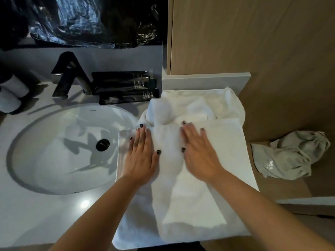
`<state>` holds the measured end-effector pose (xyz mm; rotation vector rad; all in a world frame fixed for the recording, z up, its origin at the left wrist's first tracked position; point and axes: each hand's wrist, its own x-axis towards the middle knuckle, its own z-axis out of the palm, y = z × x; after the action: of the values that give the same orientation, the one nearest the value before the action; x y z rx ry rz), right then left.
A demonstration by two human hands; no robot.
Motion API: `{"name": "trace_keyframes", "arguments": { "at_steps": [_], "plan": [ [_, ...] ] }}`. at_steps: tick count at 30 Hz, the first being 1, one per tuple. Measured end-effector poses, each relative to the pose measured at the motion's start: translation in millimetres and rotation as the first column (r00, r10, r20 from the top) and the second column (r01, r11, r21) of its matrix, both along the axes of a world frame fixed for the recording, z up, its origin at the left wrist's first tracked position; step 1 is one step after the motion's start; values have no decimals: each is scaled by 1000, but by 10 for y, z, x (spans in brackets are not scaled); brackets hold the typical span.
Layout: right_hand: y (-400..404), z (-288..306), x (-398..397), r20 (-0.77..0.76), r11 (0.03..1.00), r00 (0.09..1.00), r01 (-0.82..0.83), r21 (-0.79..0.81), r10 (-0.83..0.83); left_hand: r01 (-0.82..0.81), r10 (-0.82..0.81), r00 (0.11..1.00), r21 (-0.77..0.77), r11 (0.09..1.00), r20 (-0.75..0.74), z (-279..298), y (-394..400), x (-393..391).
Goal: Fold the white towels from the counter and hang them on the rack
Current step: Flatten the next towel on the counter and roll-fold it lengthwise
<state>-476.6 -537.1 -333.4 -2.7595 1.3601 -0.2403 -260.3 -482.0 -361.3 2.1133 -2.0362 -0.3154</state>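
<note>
White terry lay under both palms: the left hand and the right hand were spread flat, fingers straight and slightly splayed, gripping nothing, only pressing down on the towel. The right hand looked blurred, so it was probably sliding to smooth the cloth. That flat pressure made sense as a way to set a crease and push out wrinkles before the next fold. The towel sat on the tabletop to the right of the sink, its left edge just overlapping the basin rim and its near end hanging over the front edge. Just behind it a second, rumpled pile of white towels waited against the back ledge, likely next in turn. Black tubes lay beside the faucet. A grey cloth lay crumpled well to the right. No rack was visible.
</note>
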Motion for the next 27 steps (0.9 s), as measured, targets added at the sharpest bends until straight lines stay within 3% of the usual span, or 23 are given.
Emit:
{"name": "trace_keyframes", "arguments": {
  "at_steps": [2, 7, 11, 14, 17, 20, 27],
  "plan": [
    [-37, -58, 102, -29, 999, 999, -34, 14, 34, -39, 40, 999, 64, 997, -8, -45, -10, 80],
    [-220, -112, -290, -39, 997, 997, 70, 45, -68, -172, 192, 978, 210, 962, -78, -31, 1, 310],
    [-22, 22, -297, 94, 982, 979, 178, 59, -183, -119, 118, 993, -45, 992, -18, 132, 229, 39],
    [514, 8, -117, 169, 998, 984, 61, 11, -62, 53, -78, 987, -173, 983, -141, 113, 626, -482],
    [992, -187, -132, 35, 998, 999, -39, 56, 37, 83, -94, 991, -122, 989, -92, -61, 891, -692],
    [981, -263, -387, -70, 989, 995, 74, 129, -65, 42, -41, 999, -50, 998, 20, -114, 911, -636],
    [772, -221, -1115, -203, 954, 964, 214, 211, -171, 62, -60, 994, -18, 998, 88, -135, 1014, -401]
  ]
}}
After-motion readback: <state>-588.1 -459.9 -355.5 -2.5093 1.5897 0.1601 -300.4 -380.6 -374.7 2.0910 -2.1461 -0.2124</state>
